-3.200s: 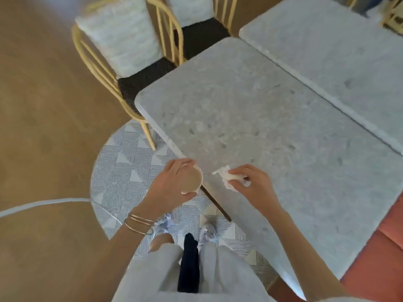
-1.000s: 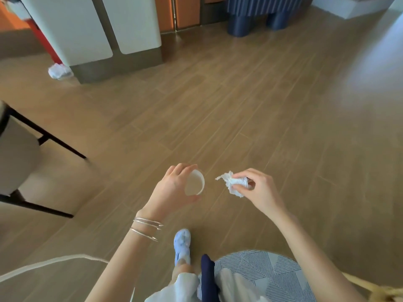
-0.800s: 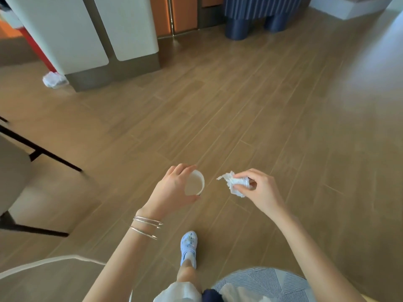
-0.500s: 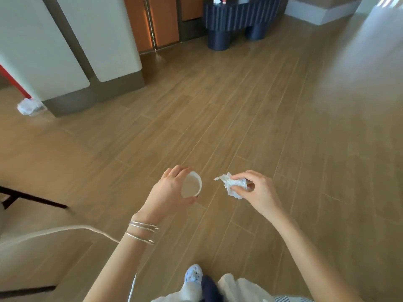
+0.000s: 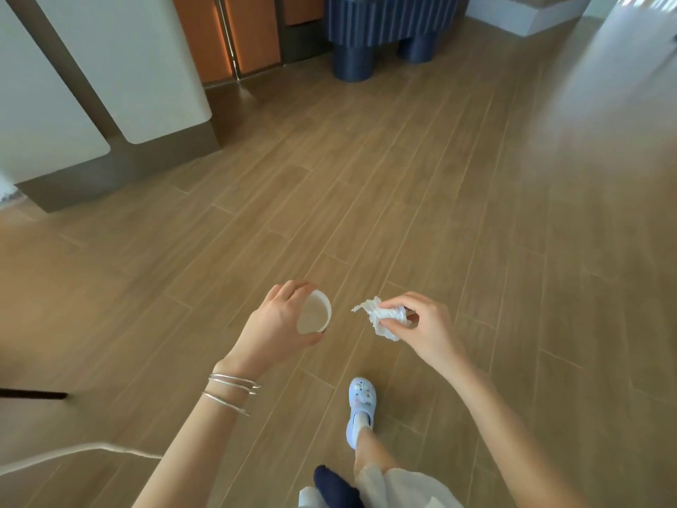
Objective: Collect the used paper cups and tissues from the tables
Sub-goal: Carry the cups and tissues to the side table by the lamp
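Paper cup [image 5: 314,317] w/ left grip [image 5: 280,326] curled round it, mouth tilted twd tissue [image 5: 381,319] pinched in right grip [image 5: 421,326], just beside.

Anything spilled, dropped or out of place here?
Nothing spilled. The left hand holds the paper cup tipped sideways, seemingly empty; the right hand pinches a crumpled tissue. A white scrap on the floor, far left, is too cropped to identify.
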Tool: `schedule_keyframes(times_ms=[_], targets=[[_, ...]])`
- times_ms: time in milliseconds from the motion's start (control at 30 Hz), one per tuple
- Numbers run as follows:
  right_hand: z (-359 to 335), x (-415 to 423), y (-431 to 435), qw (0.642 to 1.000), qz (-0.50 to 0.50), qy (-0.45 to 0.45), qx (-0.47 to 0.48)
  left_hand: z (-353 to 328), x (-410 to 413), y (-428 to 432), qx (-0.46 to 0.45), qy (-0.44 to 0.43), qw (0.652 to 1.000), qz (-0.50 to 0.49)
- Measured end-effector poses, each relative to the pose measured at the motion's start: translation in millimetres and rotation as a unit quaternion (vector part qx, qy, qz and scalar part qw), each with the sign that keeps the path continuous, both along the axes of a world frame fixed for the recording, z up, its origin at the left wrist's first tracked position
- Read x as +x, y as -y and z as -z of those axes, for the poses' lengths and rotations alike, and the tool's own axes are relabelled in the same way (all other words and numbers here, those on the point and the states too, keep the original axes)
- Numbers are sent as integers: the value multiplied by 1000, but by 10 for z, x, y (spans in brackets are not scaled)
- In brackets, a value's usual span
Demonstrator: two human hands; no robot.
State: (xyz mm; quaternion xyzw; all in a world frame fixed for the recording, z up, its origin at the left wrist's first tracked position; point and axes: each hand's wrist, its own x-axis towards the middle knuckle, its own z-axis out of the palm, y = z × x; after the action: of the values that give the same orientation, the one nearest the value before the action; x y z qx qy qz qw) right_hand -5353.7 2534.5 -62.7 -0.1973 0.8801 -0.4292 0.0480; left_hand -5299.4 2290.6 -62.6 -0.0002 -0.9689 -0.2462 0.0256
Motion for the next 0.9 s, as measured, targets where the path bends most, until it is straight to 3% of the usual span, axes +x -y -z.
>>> schedule_keyframes(times_ms=[433,900], targets=[[-298,-2426,19,1000,10,-10,0,-188,-2335,-75,10,-14,1000,-12],[-82,-4450,652,999,2,-11,33,58,-4439,635,17,5,1000,13]])
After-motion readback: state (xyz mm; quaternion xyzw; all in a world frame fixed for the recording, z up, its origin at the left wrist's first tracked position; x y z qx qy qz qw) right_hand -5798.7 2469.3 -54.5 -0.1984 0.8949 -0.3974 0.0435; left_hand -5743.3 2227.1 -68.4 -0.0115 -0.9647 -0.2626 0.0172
